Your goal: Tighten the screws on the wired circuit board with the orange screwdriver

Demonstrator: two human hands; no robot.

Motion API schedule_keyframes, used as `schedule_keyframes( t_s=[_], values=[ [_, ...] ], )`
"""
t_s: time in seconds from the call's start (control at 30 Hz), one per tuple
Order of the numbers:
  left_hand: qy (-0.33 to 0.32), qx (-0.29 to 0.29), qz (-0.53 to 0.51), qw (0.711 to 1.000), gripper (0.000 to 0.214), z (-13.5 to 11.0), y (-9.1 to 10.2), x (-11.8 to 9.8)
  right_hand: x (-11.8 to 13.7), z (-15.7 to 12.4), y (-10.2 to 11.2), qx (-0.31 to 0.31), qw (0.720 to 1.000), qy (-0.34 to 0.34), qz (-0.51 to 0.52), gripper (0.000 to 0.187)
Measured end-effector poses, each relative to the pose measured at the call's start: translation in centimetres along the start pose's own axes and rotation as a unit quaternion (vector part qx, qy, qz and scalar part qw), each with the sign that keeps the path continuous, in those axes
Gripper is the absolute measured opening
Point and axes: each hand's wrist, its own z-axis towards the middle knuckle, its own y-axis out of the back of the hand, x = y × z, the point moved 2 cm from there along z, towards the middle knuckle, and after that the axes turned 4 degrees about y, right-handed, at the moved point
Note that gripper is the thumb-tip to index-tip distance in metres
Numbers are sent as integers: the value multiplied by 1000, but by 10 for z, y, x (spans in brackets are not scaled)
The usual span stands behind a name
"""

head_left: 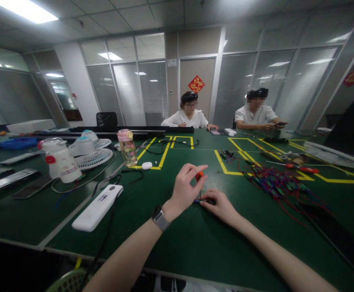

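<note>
A watch-wearing left hand (185, 187) is pinching an orange-handled screwdriver (199, 176) between its fingers; the tool is standing nearly upright over the bench (189, 249), its long axis running vertical and its tip pointing down at a small part (197, 200). Just beside it, the right hand (221, 206) is pressing that part against the green surface, its fingers hiding which way it lies. To the right, a tangle of wires (276, 179) is sprawling near a red-handled screwdriver (303, 168). Across the bench, two people (189, 117) are sitting.
</note>
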Motion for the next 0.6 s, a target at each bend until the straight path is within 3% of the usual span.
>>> schedule_keyframes(
  t_s=[0.17, 0.37, 0.6],
  values=[
    [-15, 21, -32, 999, 39, -1, 0, -3, -1, 0, 0, 3, 1000, 2, 4, 14],
    [14, -26, 7, 1000, 25, -1, 1, 0, 1, 1, 2, 6, 1000, -3, 4, 14],
    [14, 10, -22, 1000, 35, 1, 2, -1, 1, -2, 1, 17, 1000, -2, -18, 14]
  ],
)
